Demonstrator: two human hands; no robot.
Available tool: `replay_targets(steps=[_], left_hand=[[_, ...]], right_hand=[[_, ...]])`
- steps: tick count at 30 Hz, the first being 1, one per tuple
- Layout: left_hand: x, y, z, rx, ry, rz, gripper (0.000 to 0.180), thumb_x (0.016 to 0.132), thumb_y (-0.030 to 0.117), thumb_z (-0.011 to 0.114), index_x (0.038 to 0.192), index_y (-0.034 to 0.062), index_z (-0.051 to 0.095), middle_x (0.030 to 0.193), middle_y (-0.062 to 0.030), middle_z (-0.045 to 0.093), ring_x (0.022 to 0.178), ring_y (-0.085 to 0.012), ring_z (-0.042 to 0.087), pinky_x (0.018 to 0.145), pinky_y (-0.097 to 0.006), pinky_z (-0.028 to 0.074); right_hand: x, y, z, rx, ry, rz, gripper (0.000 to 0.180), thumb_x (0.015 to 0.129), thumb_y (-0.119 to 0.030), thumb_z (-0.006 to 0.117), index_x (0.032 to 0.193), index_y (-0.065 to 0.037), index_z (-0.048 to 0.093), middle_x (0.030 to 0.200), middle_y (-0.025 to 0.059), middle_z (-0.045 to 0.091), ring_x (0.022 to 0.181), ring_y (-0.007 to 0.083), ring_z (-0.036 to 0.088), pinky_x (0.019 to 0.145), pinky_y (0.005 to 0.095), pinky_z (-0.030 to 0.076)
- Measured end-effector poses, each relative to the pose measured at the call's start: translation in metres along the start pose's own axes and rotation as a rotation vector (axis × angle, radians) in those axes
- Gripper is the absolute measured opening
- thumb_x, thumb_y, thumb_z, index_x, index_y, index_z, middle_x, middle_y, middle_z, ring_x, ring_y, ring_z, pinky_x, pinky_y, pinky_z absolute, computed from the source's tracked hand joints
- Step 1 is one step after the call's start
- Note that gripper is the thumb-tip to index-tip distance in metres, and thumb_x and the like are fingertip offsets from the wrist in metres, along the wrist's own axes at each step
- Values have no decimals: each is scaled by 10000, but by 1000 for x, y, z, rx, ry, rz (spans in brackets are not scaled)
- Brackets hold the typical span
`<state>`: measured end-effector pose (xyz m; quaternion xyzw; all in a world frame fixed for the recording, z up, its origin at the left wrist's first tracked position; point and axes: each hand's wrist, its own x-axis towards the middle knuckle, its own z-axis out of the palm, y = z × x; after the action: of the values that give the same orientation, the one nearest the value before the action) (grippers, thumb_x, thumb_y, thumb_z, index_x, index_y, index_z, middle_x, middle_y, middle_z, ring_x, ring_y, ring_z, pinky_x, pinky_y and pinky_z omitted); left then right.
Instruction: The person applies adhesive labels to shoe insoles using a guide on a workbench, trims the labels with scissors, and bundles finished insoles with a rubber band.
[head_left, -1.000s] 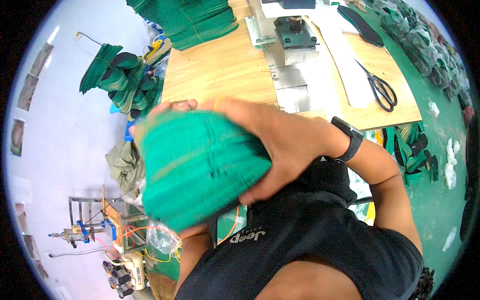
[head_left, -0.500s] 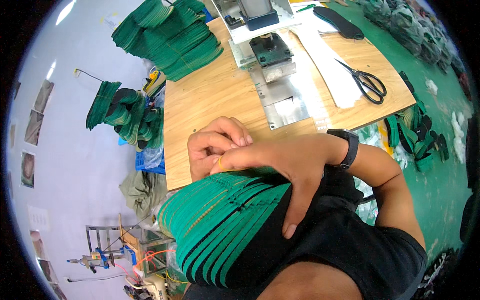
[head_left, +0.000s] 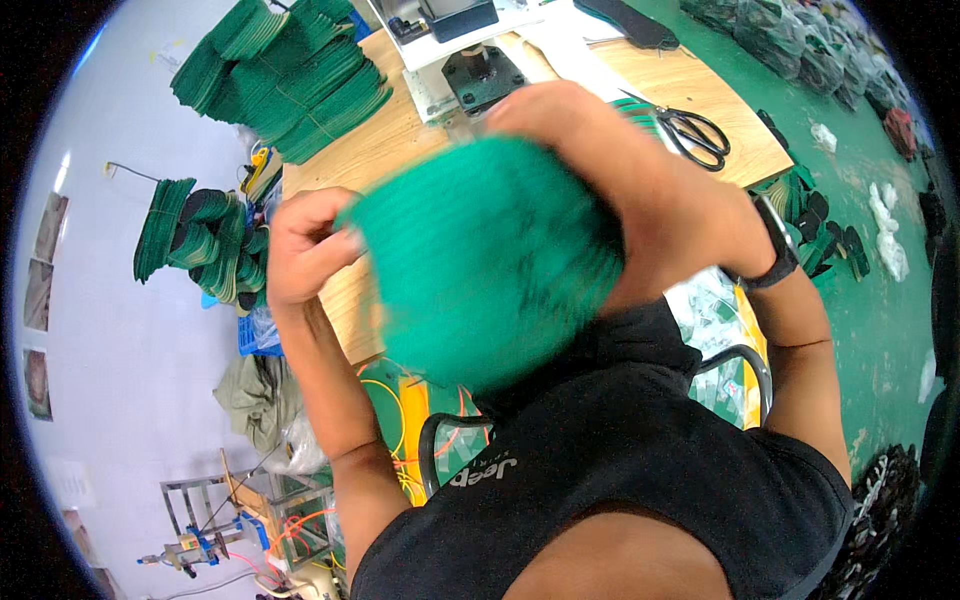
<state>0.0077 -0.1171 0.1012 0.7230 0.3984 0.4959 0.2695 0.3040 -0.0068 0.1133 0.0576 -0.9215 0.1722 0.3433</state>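
Observation:
A thick stack of green and black shoe insoles [head_left: 480, 265] is lifted above my lap and the table's near edge, smeared by motion. My right hand [head_left: 640, 190] is wrapped round its right side, with a dark watch on the wrist. At the stack's left edge is my left hand [head_left: 312, 245], fingers curled and thumb pressed toward them. Whatever this pinch holds cannot be made out. Black-handled scissors [head_left: 697, 138] lie on the wooden table [head_left: 740, 110], beyond my right hand.
Behind the stack stands a machine with a black press block [head_left: 480, 75]. Tied piles of green insoles [head_left: 285, 85] sit at the table's far left, and more insoles [head_left: 190, 235] stand left of it. Bagged bundles [head_left: 800, 45] line the floor at far right.
The insole stack has risen from my lap and turned, now blurred. My left hand has moved left, away from my right hand. The view has shifted, showing a chair and my left forearm.

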Motion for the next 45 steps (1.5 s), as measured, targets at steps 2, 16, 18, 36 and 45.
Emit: replay_targets(steps=[2,16,18,36,45], left_hand=[[16,3,20,34,90,-127,133,881,114,613,884,-17,636,651,30,515,541,-28,389,480,-191,275],[73,63,126,40,136,219,121,902,56,574,913,-29,659,635,0,566,548,-49,511,472,-186,364],[64,63,137,314,14,258,76,833,52,625,881,18,674,644,-53,614,531,-117,554,482,-246,404],[56,-43,241,-451,264,-31,946,644,96,678,1425,-19,157,1308,-174,425,1172,-276,485,1039,-411,369],[60,-47,235,-1065,241,-188,751,748,373,533,1350,-34,344,1253,-227,505,1106,-352,547,939,-471,470]], right_hand=[[-15,6,-12,-152,142,106,865,501,-223,860,1222,11,442,1101,198,534,1032,387,529,885,406,443],[-83,3,-38,-352,466,466,913,552,-372,853,1244,74,460,1174,256,552,1091,354,558,959,380,425],[-87,0,-45,-242,538,635,935,534,-421,856,1230,80,483,1136,250,590,1065,333,580,952,355,428],[-64,25,-20,-290,1210,170,551,840,-384,670,1162,35,515,831,50,600,751,154,566,709,303,476],[-169,-34,37,-10,476,396,429,845,-186,647,1218,-21,512,774,79,602,760,227,611,660,345,459]])
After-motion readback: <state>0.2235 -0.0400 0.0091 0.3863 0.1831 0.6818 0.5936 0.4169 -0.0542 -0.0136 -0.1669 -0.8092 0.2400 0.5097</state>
